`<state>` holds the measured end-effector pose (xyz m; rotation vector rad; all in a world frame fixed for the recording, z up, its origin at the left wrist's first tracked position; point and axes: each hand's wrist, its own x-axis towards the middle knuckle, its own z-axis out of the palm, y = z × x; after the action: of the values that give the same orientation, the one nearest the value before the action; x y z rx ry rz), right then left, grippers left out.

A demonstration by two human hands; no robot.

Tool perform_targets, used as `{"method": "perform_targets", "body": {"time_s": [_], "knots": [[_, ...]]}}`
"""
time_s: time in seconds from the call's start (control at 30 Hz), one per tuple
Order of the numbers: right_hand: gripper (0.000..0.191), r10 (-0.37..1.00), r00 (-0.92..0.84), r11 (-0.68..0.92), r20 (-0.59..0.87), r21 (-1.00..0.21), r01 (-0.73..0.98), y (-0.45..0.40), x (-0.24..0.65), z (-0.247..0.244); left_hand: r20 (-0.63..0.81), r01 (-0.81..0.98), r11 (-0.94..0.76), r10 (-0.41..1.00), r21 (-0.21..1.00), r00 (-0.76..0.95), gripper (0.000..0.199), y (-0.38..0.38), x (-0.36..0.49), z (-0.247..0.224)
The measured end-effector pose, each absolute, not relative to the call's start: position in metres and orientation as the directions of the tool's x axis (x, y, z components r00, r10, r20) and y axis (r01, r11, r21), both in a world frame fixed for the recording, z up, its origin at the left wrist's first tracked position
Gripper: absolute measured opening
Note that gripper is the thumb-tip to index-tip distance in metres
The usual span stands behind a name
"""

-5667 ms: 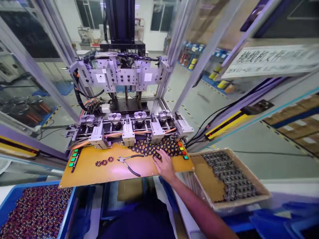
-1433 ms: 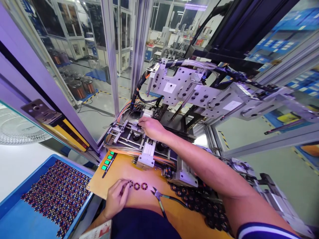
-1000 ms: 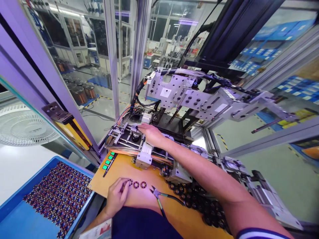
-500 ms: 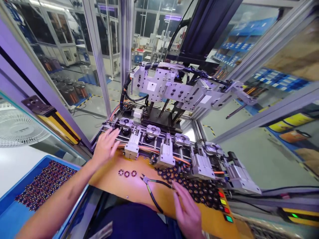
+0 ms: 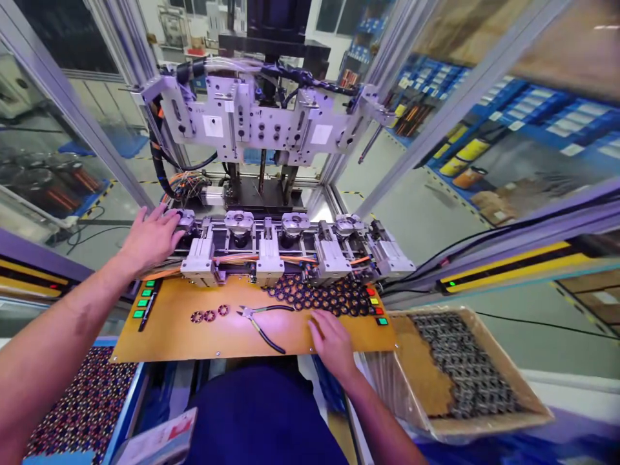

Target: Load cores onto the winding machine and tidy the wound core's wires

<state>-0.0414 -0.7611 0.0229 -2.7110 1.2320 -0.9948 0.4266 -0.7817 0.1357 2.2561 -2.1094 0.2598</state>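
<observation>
My left hand point(image 5: 152, 236) reaches over the leftmost round fixture point(image 5: 185, 220) of the machine, fingers stretched out and spread; its fingertips lie at the fixture's top and partly hide it. My right hand point(image 5: 333, 341) rests low over the orange board point(image 5: 169, 336), thumb and fingers apart, with nothing visible in it. Just left of it lie cutting pliers point(image 5: 249, 312) with their dark handles spread. Several dark ring-shaped parts point(image 5: 322, 298) are bunched beyond my right hand. Three small ring parts point(image 5: 209, 316) sit left of the pliers.
A plastic-lined carton point(image 5: 421, 374) of grey parts stands at the right. A blue tray point(image 5: 130, 397) of small coloured parts is at lower left. Green buttons point(image 5: 142, 303) and a dark pen-like stick point(image 5: 148, 311) are at the board's left. A metal bracket assembly point(image 5: 264, 126) hangs above the fixtures.
The view has swung right and levelled, bringing the carton into sight. My left hand has moved onto the leftmost fixture. My right hand stays low near the pliers and dark rings.
</observation>
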Motion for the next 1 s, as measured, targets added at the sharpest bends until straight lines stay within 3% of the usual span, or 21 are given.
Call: {"method": "perform_targets", "body": {"time_s": [0.1, 0.23, 0.33, 0.47, 0.6, 0.67, 0.77, 0.83, 1.0], "knots": [[0.024, -0.688, 0.537, -0.693, 0.487, -0.225, -0.684, -0.776, -0.026, 0.023, 0.121, -0.995, -0.096, -0.988, 0.015, 0.097, 0.057, -0.778, 0.424, 0.145], [0.025, -0.699, 0.563, -0.691, 0.442, -0.215, -0.69, -0.787, -0.013, 0.022, 0.388, -0.957, -0.098, -0.899, 0.272, 0.202, 0.062, -0.735, 0.389, 0.147], [0.027, -0.686, 0.587, -0.714, 0.429, -0.239, -0.659, -0.79, -0.013, 0.026, 0.48, -0.884, 0.027, -0.847, 0.466, 0.227, 0.045, -0.689, 0.344, 0.137], [0.021, -0.647, 0.621, -0.759, 0.442, -0.304, -0.575, -0.78, -0.013, 0.056, 0.298, -0.687, 0.042, -0.919, 0.726, 0.259, 0.03, -0.652, 0.287, 0.127], [0.018, -0.622, 0.582, -0.745, 0.524, -0.625, -0.234, -0.754, 0.012, 0.105, 0.094, -0.326, 0.049, -0.987, 0.944, 0.126, 0.029, -0.648, 0.249, 0.134], [0.022, -0.635, 0.558, -0.659, 0.534, -0.751, -0.032, -0.74, 0.03, 0.122, 0.06, -0.149, 0.049, -0.996, 0.988, 0.07, 0.039, -0.649, 0.238, 0.141], [0.023, -0.644, 0.578, -0.577, 0.502, -0.814, 0.065, -0.729, 0.051, 0.132, 0.058, -0.038, 0.055, -0.996, 0.998, 0.075, 0.041, -0.648, 0.231, 0.148], [0.019, -0.644, 0.598, -0.544, 0.476, -0.835, 0.08, -0.728, 0.06, 0.133, 0.113, -0.124, 0.097, -0.985, 0.988, 0.132, 0.033, -0.646, 0.232, 0.15], [0.008, -0.653, 0.653, -0.398, 0.384, -0.907, 0.135, -0.735, 0.072, 0.135, 0.464, -0.468, 0.336, -0.865, 0.817, 0.189, 0.031, -0.643, 0.239, 0.143]]}}
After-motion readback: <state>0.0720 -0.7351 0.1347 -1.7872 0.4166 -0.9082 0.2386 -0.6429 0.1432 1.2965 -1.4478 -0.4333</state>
